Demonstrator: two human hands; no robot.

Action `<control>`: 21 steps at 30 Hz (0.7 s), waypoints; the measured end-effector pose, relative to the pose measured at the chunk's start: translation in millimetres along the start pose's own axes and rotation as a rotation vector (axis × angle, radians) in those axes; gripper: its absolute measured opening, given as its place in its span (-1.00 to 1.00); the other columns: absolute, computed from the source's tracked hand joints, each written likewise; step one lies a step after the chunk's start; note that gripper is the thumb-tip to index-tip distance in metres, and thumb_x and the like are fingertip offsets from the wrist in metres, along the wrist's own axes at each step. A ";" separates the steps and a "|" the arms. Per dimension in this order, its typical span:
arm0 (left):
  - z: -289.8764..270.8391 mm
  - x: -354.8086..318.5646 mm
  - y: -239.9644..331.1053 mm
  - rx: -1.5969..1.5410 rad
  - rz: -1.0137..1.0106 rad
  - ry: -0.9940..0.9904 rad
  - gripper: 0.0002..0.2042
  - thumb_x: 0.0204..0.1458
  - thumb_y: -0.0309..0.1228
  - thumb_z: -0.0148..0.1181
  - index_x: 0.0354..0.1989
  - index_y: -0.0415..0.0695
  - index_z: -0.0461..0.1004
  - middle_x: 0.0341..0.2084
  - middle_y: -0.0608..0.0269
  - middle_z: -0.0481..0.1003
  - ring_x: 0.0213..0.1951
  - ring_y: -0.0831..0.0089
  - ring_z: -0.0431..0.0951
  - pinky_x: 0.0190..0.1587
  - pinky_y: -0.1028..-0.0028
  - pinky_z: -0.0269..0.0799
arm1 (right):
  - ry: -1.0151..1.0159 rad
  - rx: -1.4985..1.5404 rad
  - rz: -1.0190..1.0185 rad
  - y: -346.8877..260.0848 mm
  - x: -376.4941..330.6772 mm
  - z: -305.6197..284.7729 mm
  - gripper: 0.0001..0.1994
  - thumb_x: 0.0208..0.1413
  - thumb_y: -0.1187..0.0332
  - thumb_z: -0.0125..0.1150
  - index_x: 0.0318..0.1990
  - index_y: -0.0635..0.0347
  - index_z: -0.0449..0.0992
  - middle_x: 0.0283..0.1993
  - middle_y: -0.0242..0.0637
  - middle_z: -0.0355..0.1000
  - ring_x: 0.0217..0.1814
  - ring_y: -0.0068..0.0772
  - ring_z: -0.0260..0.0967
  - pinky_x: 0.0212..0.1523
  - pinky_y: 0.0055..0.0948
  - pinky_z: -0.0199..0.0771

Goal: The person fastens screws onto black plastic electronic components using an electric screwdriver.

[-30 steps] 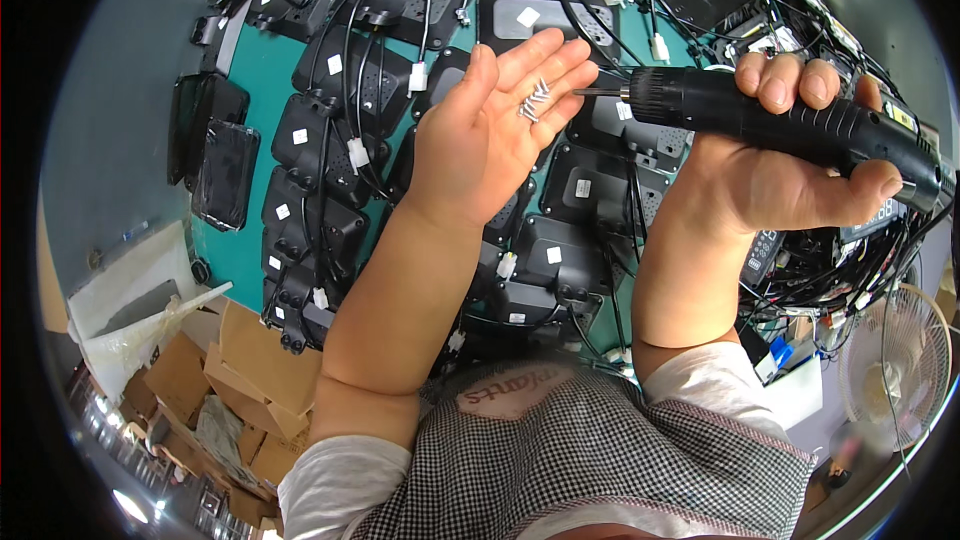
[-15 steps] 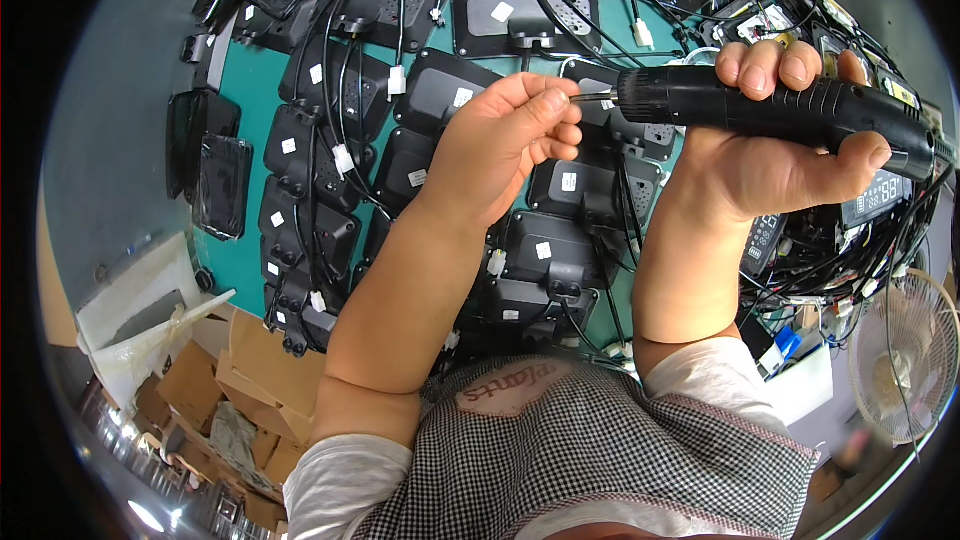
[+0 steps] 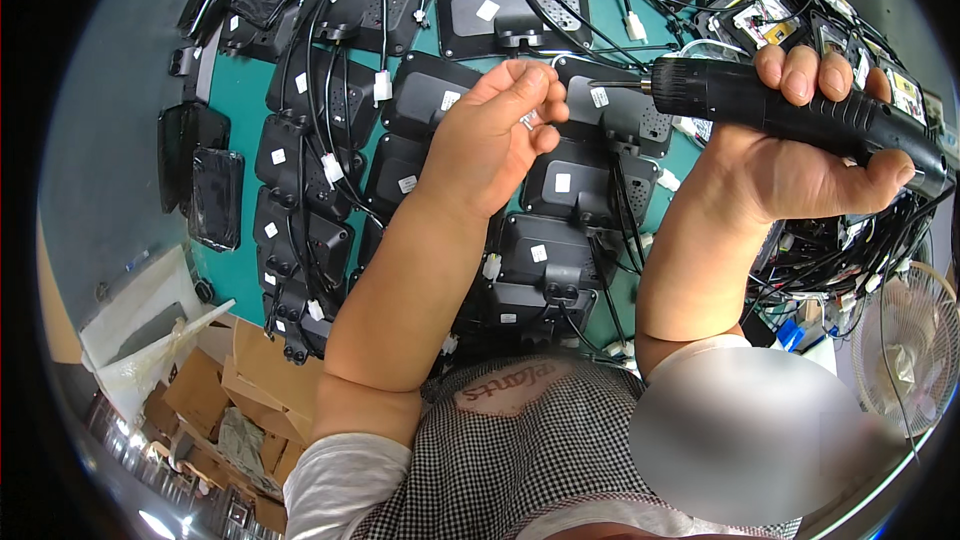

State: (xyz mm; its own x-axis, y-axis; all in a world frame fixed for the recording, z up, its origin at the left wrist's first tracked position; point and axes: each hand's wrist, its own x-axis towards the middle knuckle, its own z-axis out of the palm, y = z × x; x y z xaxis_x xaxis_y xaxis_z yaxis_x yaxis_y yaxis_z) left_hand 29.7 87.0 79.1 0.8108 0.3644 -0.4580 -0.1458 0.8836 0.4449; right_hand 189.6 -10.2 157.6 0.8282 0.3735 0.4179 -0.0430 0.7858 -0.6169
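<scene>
Teal worktable [image 3: 232, 100]: fills the upper half of the view, from nine o'clock round to two o'clock, almost covered by stock.

Black device housings [image 3: 545, 250]: many flat, rounded units lying back-up in overlapping rows, most bearing a small white square sticker; black cables with white connectors trail across them.

Cardboard boxes [image 3: 262, 380]: brown, open and flattened, heaped below the table edge at seven o'clock, with a white plastic bag just beside them.

Desk fan [image 3: 910, 340]: white wire guard, at four o'clock, partly cut by the rim of the view.

Tangle of wires [image 3: 850, 250]: black and white leads at three o'clock, under the right forearm.

Right hand [image 3: 800, 180]: at two o'clock, wrapped firmly around the electric screwdriver, fingers curled over its top.

Electric screwdriver [image 3: 790, 110]: black, ribbed barrel, held roughly level above the housings, its thin metal bit pointing toward the left hand at twelve o'clock.

Left hand [image 3: 490, 140]: near centre, slightly toward twelve o'clock, fingers bunched, thumb and fingertips pinched on a small pale item too small to identify; it sits close to the bit tip but apart from it.
</scene>
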 end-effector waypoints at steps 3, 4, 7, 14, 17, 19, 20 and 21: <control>1.2 4.0 -5.1 0.103 0.012 -0.017 -0.84 0.06 -0.37 0.02 -0.29 -0.20 0.41 -0.53 0.39 0.36 -0.48 0.63 0.32 -0.47 0.65 0.22 | -0.006 -0.002 -0.012 1.1 0.3 -1.8 -0.45 -0.02 -0.25 -0.15 -0.14 0.00 0.38 -0.45 -0.25 0.41 -0.60 -0.35 0.29 -0.56 -0.33 0.31; 3.4 3.7 -5.5 0.103 0.010 -0.020 -0.84 0.06 -0.37 0.02 -0.29 -0.20 0.41 -0.53 0.39 0.36 -0.48 0.63 0.32 -0.47 0.65 0.22 | -0.050 -0.015 0.014 0.8 0.1 -4.6 -0.46 -0.08 -0.21 -0.05 -0.16 0.03 0.41 -0.45 -0.27 0.37 -0.55 -0.38 0.26 -0.51 -0.35 0.28; 15.0 -1.8 -5.4 0.367 0.059 -0.029 -0.79 0.09 -0.34 0.00 -0.27 -0.27 0.37 -0.54 0.33 0.32 -0.51 0.62 0.28 -0.49 0.64 0.21 | -0.088 -0.023 0.054 0.7 -1.3 -8.4 -0.48 -0.15 -0.17 0.05 -0.19 0.06 0.44 -0.45 -0.28 0.34 -0.50 -0.40 0.24 -0.43 -0.39 0.25; 20.6 -1.0 -6.8 0.458 0.087 -0.029 -0.76 0.11 -0.31 -0.02 -0.32 -0.29 0.38 -0.55 0.33 0.35 -0.57 0.70 0.22 -0.54 0.70 0.18 | -0.100 0.062 0.109 -1.9 1.2 -14.2 -0.47 -0.16 -0.15 0.07 -0.21 0.12 0.46 -0.44 -0.28 0.34 -0.49 -0.42 0.23 -0.40 -0.41 0.23; 22.4 0.7 -5.1 0.627 0.161 -0.067 -0.77 0.11 -0.31 -0.03 -0.32 -0.26 0.40 -0.60 0.39 0.33 -0.58 0.72 0.20 -0.56 0.71 0.15 | -0.089 0.128 0.152 -5.7 8.6 -18.5 -0.47 -0.18 -0.12 0.09 -0.23 0.18 0.44 -0.46 -0.29 0.32 -0.49 -0.43 0.21 -0.39 -0.42 0.24; 24.0 5.6 -0.3 0.703 0.205 -0.093 -0.77 0.11 -0.30 -0.03 -0.32 -0.25 0.41 -0.63 0.43 0.31 -0.59 0.74 0.19 -0.57 0.72 0.13 | -0.059 0.139 0.172 -7.6 13.9 -21.6 -0.48 -0.19 -0.11 0.11 -0.26 0.19 0.43 -0.48 -0.30 0.30 -0.50 -0.43 0.20 -0.39 -0.43 0.24; 27.8 8.9 4.4 0.814 0.195 -0.099 -0.76 0.11 -0.29 -0.03 -0.33 -0.24 0.44 -0.65 0.46 0.30 -0.61 0.75 0.17 -0.58 0.72 0.11 | -0.031 0.150 0.188 -8.9 16.9 -23.1 -0.49 -0.21 -0.09 0.12 -0.28 0.21 0.42 -0.50 -0.31 0.28 -0.50 -0.44 0.19 -0.39 -0.43 0.24; 30.9 12.1 8.7 0.925 0.184 -0.105 -0.75 0.11 -0.28 -0.03 -0.34 -0.23 0.47 -0.68 0.49 0.29 -0.62 0.76 0.16 -0.58 0.73 0.09 | -0.025 0.119 0.185 -9.4 19.6 -24.5 -0.50 -0.22 -0.08 0.13 -0.32 0.21 0.41 -0.53 -0.33 0.25 -0.51 -0.44 0.19 -0.39 -0.40 0.23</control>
State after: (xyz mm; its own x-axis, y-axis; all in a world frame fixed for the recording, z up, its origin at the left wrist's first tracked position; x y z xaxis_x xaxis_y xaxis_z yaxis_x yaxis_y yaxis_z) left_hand 55.7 89.9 101.2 0.8731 0.4068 -0.2686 0.1940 0.2155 0.9570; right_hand 220.0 -22.3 155.3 0.7857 0.5279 0.3224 -0.2601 0.7549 -0.6021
